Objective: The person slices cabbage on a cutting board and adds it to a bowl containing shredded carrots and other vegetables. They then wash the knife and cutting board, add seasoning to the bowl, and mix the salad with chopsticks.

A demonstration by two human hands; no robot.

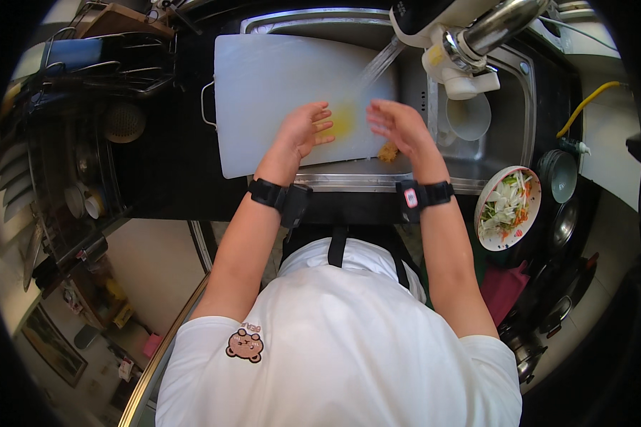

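Note:
A white plastic cutting board [278, 80] with a wire handle lies across the left basin of a steel sink, a yellow stain [342, 121] on its surface. Over the board is my left hand [305, 128], empty, fingers apart and pointing right. My right hand [396, 123] hovers at the board's right end, facing the left one, slightly blurred, with nothing in it. Water [382, 63] streams from the white faucet attachment [451, 58] onto the board between and beyond the hands. A crumpled tan lump [388, 152], perhaps a scrubber, is just below my right hand.
In the right basin stands a translucent bowl [469, 117]. Right of the sink are a bowl of shredded vegetables [507, 208], stacked bowls [559, 176] and a yellow hose [587, 107]. A wire dish rack [85, 160] with dishes occupies the left side, near a perforated ladle [124, 123].

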